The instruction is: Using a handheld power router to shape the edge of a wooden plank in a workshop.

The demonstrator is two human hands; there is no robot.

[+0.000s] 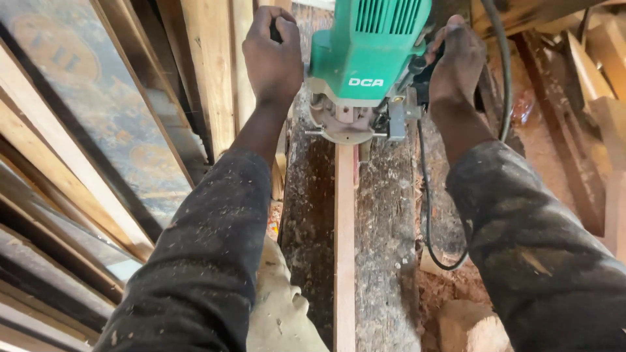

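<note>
Worktop, rough and sawdust-covered, carries 1 narrow wood strip lengthwise. Green router sits on the strip's far end, mid-routing by the look; next needs steady, straight feed. Left hand and right hand each clenched on a side handle. No containers visible.

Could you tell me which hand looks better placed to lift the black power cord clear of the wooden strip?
Probably the right hand: the cord hangs below its wrist, beside the strip. The left hand grips the green router on the far side.
</note>
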